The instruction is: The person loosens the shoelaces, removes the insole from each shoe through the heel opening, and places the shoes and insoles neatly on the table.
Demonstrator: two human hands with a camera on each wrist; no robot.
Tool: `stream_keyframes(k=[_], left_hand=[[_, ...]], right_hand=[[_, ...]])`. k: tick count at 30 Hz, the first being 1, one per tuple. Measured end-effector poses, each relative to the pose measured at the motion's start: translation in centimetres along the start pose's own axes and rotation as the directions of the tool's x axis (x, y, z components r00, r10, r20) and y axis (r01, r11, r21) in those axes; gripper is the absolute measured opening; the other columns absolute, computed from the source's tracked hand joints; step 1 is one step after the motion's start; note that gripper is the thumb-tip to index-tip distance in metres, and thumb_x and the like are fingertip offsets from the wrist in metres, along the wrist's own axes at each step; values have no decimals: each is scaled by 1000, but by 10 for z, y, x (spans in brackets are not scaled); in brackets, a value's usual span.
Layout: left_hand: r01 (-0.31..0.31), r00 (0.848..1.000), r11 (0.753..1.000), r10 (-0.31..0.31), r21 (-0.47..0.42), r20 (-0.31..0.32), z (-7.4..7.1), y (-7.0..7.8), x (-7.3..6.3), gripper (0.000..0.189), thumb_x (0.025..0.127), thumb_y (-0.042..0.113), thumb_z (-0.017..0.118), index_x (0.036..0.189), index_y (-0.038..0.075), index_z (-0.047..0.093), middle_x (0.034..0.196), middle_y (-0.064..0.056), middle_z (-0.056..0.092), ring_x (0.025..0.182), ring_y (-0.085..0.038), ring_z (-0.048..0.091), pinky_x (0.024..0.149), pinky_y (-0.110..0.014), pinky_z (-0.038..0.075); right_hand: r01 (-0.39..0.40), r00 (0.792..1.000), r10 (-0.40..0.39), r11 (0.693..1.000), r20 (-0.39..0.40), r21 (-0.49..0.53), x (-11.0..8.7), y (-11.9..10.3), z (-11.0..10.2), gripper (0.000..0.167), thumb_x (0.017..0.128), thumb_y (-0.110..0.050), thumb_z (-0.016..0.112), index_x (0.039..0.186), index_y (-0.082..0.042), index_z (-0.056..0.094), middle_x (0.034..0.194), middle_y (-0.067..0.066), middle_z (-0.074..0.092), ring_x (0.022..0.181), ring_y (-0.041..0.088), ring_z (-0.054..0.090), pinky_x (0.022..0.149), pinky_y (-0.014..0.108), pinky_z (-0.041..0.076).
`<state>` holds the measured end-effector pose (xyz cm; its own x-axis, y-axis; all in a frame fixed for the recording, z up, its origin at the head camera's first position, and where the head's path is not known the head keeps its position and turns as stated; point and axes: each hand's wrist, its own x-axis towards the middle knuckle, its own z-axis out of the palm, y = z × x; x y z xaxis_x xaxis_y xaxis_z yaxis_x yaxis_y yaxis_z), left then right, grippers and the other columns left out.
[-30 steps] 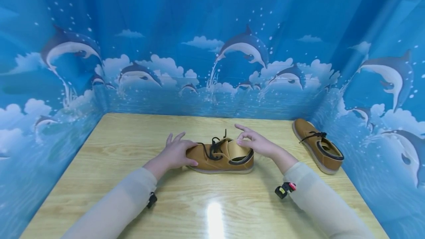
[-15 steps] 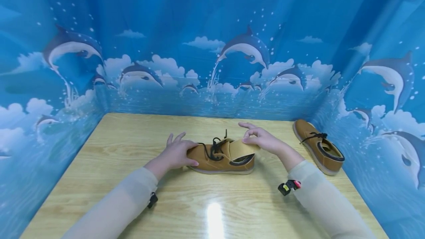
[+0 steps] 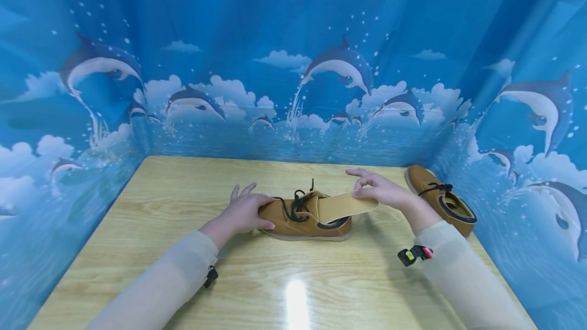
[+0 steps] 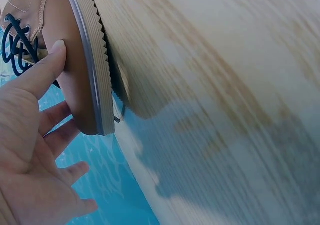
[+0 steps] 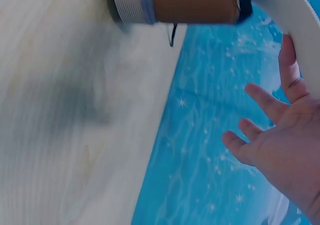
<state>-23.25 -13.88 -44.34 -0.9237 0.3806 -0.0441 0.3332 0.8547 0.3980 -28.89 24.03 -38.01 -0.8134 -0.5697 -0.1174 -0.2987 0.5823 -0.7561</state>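
Note:
A brown lace-up shoe [image 3: 293,223] with black laces stands sole-down on the table, its toe pointing left. My left hand [image 3: 243,210] grips the toe, thumb on the near side and fingers round the far side; the left wrist view shows the thumb pressed on the brown upper [image 4: 75,85]. My right hand [image 3: 380,190] pinches a tan insole [image 3: 341,207] between thumb and fingers. The insole slants up out of the shoe's opening over the heel, its front end hidden inside. In the right wrist view the insole [image 5: 292,20] runs above the heel [image 5: 195,4].
A second brown shoe [image 3: 440,200] sits at the table's right edge, behind my right wrist. The wood-grain table [image 3: 247,279] is bounded by a blue dolphin-print curtain [image 3: 229,65] at the back and sides.
My right hand has moved to the right and slightly up, drawing the insole further out of the shoe. The left hand and the shoe have stayed in place.

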Motion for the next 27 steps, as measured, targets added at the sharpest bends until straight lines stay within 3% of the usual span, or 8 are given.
stream_keyframes(k=[3,7,14,18,24,27], left_hand=[[-3,1000,1000,3,4,1,1,0,1,75,77,47,84,140,17,60,144,-4,57,150,-42,17,116,-68,-8],[-7,1000,1000,7,13,0,2,0,2,74,77,48,84,140,18,60,144,-4,57,149,-43,18,116,-69,-6],[3,1000,1000,-3,14,6,3,2,2,74,76,49,84,140,19,60,144,-3,57,150,-41,18,116,-68,-3],[6,1000,1000,-6,6,0,3,1,2,75,76,48,85,140,19,60,144,-3,57,150,-41,18,116,-69,-4],[15,1000,1000,-15,-8,0,1,1,1,75,76,47,85,140,18,60,145,-4,56,150,-42,17,116,-68,-6],[20,1000,1000,-20,-2,4,1,0,1,76,76,48,85,141,19,59,145,-4,56,150,-42,17,116,-68,-6]], right_hand=[[-20,1000,20,1000,19,-20,-6,-1,-10,18,97,-15,62,83,-5,67,162,21,25,150,48,0,113,73,10],[-7,998,17,988,62,-151,-9,-2,-18,18,96,-18,64,81,-9,67,159,26,28,148,53,1,111,76,11],[-24,996,58,920,74,-391,0,-15,-14,14,92,-26,70,79,-20,71,159,22,32,149,50,0,112,74,13],[-15,999,34,862,29,-507,6,-32,-3,8,90,-28,73,82,-26,74,159,19,34,149,48,2,111,76,11],[32,999,-39,719,6,-694,15,-49,19,9,90,-27,75,81,-28,74,159,17,35,149,47,8,113,73,12],[46,999,-45,674,21,-737,17,-53,29,12,90,-25,76,79,-26,73,158,18,35,149,48,9,115,71,12]])
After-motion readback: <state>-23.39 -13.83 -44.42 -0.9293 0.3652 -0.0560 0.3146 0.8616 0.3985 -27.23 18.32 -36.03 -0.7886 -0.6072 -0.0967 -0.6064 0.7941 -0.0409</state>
